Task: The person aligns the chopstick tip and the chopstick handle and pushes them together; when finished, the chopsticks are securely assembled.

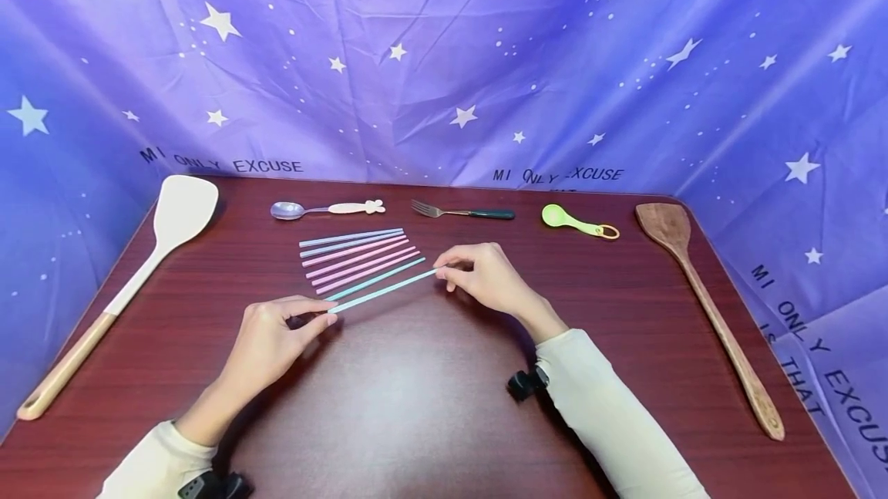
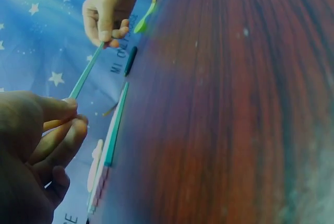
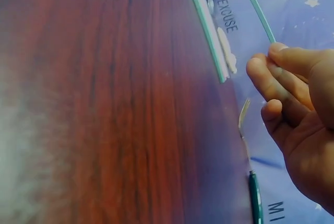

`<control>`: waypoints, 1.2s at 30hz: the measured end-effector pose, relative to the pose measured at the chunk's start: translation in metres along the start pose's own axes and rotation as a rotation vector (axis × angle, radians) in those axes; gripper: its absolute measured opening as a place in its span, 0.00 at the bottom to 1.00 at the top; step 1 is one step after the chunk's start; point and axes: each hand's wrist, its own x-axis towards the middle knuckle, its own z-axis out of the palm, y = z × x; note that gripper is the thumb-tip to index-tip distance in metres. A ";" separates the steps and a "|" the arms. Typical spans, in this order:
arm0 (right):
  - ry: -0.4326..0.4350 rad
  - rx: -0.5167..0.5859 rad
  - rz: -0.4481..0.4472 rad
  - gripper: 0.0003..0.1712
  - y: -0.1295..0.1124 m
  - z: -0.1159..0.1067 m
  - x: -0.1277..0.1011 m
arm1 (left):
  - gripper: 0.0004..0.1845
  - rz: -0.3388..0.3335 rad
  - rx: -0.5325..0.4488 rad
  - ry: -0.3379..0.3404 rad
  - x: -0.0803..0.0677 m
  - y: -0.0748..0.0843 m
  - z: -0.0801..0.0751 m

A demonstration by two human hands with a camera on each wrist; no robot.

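Observation:
A pale green drinking straw (image 1: 385,291) is held by its two ends, one in each hand. My left hand (image 1: 270,333) pinches the near left end between thumb and fingers. My right hand (image 1: 489,275) pinches the far right end. In the left wrist view the held straw (image 2: 86,72) hangs above the tabletop. Just beyond it a row of straws lies side by side: a teal straw (image 1: 375,279) nearest, then pink straws (image 1: 361,260), then blue straws (image 1: 350,237) at the back. The right wrist view shows the fingertips at the held straw's end (image 3: 270,36).
Behind the row lie a spoon (image 1: 287,210), a fork (image 1: 458,213) and a lime measuring spoon (image 1: 555,215). A white spatula (image 1: 183,210) flanks the left side of the table (image 1: 416,406), a wooden spatula (image 1: 694,275) the right. Starry cloth (image 1: 416,59) surrounds the back and sides.

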 end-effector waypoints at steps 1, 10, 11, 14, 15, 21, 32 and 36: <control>-0.010 0.002 0.009 0.03 0.002 0.002 0.003 | 0.09 -0.006 0.004 -0.002 0.000 -0.002 0.000; -0.034 -0.094 0.018 0.05 0.011 0.015 0.026 | 0.08 -0.062 0.063 -0.043 0.001 -0.019 0.001; -0.030 -0.104 0.019 0.04 0.012 0.017 0.027 | 0.08 -0.065 0.070 -0.051 0.001 -0.020 0.001; -0.014 -0.120 0.027 0.03 0.015 0.021 0.030 | 0.08 -0.078 0.077 -0.072 0.001 -0.024 0.002; -0.011 -0.120 0.031 0.02 0.016 0.021 0.031 | 0.08 -0.081 0.078 -0.074 0.001 -0.025 0.003; 0.002 -0.120 0.042 0.02 0.021 0.024 0.037 | 0.08 -0.094 0.088 -0.060 0.002 -0.031 0.005; -0.007 -0.115 0.067 0.03 0.024 0.024 0.042 | 0.07 -0.124 0.097 -0.031 0.001 -0.033 0.005; -0.007 -0.113 0.100 0.05 0.026 0.020 0.038 | 0.08 -0.106 0.117 -0.031 0.001 -0.033 0.006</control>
